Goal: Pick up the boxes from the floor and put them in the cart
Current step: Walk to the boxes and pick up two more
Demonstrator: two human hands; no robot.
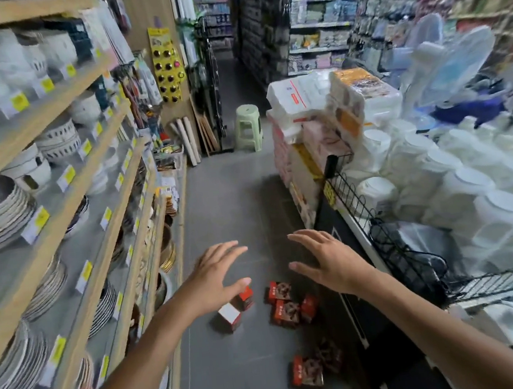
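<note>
The whole view is smeared by motion, and print on the boxes (286,309) cannot be read; the left thumb hides part of one. They lie scattered on the grey floor (226,216) between the plate shelves (61,194) and a black wire cart (412,261), which is cut off at right. The left hand (216,273) and right hand (327,262) hover above them, fingers spread wide, holding nothing.

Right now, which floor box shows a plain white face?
The box farthest left, just below the left hand. Its upper face is plain white; the other boxes show red and dark printed faces.
</note>
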